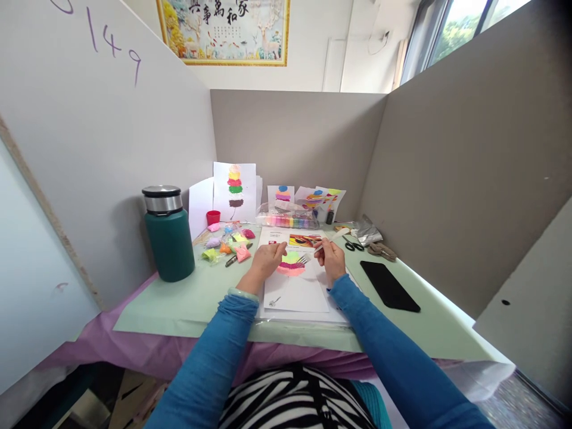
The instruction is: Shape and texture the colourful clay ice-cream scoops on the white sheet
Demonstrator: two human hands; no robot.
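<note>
Fork [305, 258] in right hand [330, 257], handle part-hidden — left hand's [269, 260] grip unclear.

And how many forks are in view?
1. The fork is in the right hand, by the coloured layers on the white sheet. Others may be hidden.

bright daylight from window [456, 37]; soft shadows; edges stretched
</note>
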